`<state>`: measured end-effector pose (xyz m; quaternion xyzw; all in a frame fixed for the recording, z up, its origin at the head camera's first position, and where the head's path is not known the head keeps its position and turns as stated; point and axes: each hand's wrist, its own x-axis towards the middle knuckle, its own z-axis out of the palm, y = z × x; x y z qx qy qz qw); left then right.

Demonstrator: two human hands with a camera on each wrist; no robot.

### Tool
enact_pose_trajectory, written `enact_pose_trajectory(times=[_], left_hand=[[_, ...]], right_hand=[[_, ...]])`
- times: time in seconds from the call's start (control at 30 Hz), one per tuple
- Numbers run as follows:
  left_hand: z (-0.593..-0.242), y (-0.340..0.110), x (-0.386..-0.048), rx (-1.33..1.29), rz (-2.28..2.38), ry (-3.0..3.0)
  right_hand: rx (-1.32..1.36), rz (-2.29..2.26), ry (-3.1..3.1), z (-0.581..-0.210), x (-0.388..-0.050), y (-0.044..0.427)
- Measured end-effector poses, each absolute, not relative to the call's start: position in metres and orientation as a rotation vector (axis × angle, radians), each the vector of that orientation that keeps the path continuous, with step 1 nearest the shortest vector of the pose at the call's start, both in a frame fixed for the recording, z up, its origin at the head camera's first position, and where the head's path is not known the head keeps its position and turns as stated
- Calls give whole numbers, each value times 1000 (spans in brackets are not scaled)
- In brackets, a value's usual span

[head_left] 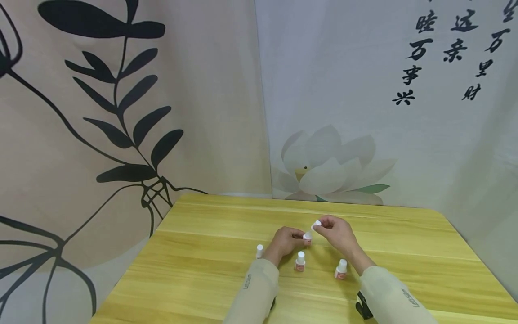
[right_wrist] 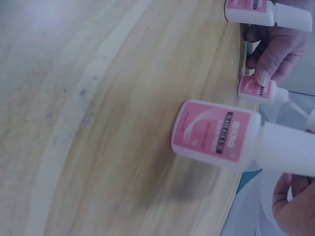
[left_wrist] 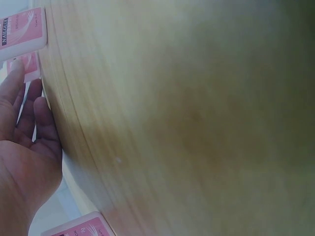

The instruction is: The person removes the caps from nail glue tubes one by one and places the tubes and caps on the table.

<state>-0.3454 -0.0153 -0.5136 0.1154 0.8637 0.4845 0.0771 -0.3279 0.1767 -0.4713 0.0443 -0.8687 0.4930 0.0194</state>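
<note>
My left hand (head_left: 286, 241) grips a small nail glue bottle (head_left: 307, 240) with a pink label, which stands uncapped on the table. Just right of it, my right hand (head_left: 337, 231) pinches a white cap (head_left: 317, 224) above the bottle's neck. In the right wrist view a thin pale applicator (right_wrist: 297, 108) runs from this cap toward the opening of the held bottle (right_wrist: 256, 89); whether its tip is inside I cannot tell. The left thumb (right_wrist: 268, 66) lies on the label. In the left wrist view, the left hand (left_wrist: 32, 147) rests side-down near the wood.
Capped nail glue bottles stand nearer me: one (head_left: 300, 261) between the forearms, one (head_left: 341, 269) beside the right wrist, one (head_left: 259, 251) left of the left wrist, partly hidden. The wooden table (head_left: 210, 270) ends at a printed cloth backdrop (head_left: 218, 112).
</note>
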Motion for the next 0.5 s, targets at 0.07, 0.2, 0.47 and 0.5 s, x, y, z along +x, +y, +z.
enact_pose_trajectory(times=[0.07,0.2,0.47,0.5], left_hand=[[-513,-15,-345,346,1449,2588],[-514,-15,-346,357,1447,2592],[-516,-15,-346,350,1443,2593],[-516,-15,-346,348,1443,2593]], right_hand=[[138,1512,-2695,-471,-328,177],[153,1504,-2685,-471,-329,177],[154,1513,-2707,-473,-328,177],[150,1503,-2711,-473,-328,177]])
